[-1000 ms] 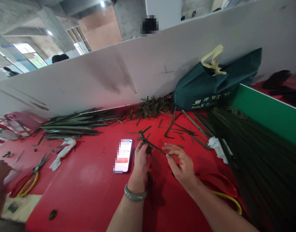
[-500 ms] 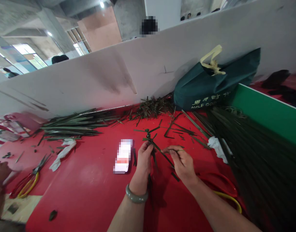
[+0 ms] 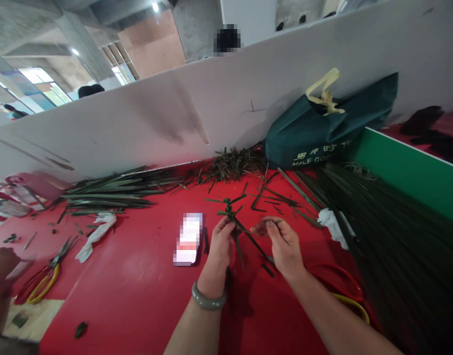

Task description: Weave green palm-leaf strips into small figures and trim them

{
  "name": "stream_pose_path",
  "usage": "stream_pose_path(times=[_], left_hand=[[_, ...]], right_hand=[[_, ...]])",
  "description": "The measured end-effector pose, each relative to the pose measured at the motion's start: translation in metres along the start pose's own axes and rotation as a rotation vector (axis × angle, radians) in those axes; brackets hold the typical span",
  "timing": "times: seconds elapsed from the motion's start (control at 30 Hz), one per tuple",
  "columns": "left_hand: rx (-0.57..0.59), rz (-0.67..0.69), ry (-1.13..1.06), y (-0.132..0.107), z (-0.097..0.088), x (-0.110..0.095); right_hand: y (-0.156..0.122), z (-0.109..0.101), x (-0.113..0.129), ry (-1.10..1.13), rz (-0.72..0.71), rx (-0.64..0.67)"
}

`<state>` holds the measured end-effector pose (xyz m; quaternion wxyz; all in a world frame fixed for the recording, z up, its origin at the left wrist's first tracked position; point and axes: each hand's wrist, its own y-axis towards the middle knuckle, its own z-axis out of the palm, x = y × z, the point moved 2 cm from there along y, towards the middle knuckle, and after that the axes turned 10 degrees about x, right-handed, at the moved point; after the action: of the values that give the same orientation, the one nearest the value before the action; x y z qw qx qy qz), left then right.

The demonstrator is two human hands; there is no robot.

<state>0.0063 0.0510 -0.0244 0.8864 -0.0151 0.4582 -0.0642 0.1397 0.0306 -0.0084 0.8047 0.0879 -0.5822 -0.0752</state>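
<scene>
My left hand, with a grey-green bangle on the wrist, pinches a small woven leaf figure by its lower part. The figure has a knotted top, and dark green leaf strips stick out from it to several sides. One long strip slants down to the right and passes close to my right hand. The fingers of that hand are curled with the thumb pressed to them, a short way right of the figure. Whether something thin is between them I cannot make out.
A phone lies left of my hands. Scissors and crumpled tissue are farther left, near another person's hand. Red-and-yellow handles show beneath my right forearm. Leaf strips, a scrap pile and a green bag line the partition.
My right hand has come away from the long strip and shifted slightly right and down. My left hand keeps the leaf figure in nearly the same place.
</scene>
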Motion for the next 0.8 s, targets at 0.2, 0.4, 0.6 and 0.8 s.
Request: stream_pose_path(times=[0.2, 0.4, 0.6, 0.8], left_hand=[[-0.004, 0.000, 0.044, 0.002, -0.006, 0.005], [0.034, 0.018, -0.034, 0.000, 0.002, 0.003], [0.171, -0.030, -0.055, -0.004, 0.009, 0.007], [0.076, 0.002, 0.120, -0.010, 0.019, 0.011]], right_hand=[[0.001, -0.004, 0.002, -0.082, -0.027, -0.010], [0.005, -0.010, 0.001, -0.075, -0.026, -0.116], [0.023, -0.023, 0.000, 0.588, 0.170, -0.199], [0.018, -0.010, 0.018, 0.774, 0.256, -0.098]])
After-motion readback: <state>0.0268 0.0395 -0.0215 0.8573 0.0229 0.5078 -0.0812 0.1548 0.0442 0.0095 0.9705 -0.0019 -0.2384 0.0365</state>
